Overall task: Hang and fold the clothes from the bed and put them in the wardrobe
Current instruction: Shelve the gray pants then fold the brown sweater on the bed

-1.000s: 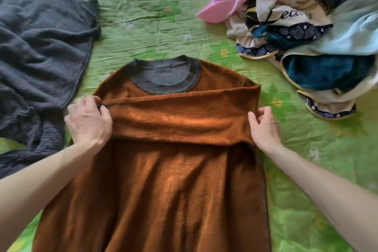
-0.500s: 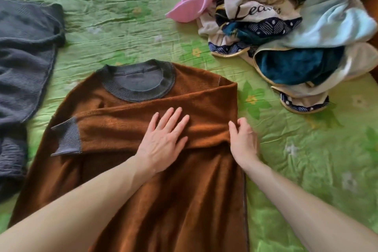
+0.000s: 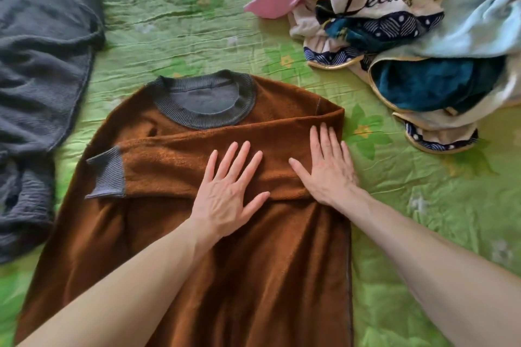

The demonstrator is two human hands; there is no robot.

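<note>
Rust-brown sweater [image 3: 197, 262] flat on the green bedsheet [image 3: 183, 22], one sleeve [image 3: 174, 166] folded across the chest — left hand [image 3: 228, 194] and right hand [image 3: 328, 167] both pressing it, fingers straight, grasping nothing. Grey knit [image 3: 39, 79] lies left; clothes heap [image 3: 408, 36] upper right.

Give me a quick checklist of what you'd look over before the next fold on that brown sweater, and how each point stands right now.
1. Sleeve folded across the chest: ok, its grey cuff reaches the far side.
2. Both hands flat on the sleeve: ok, left hand and right hand press with straight fingers.
3. Brown sweater lying smooth: not ok, creases run below the right hand.
4. Other sleeve folded in: cannot tell, it is not visible.
5. Room beside it on the green bedsheet: ok; the grey garment and the clothes pile lie apart from it.
</note>
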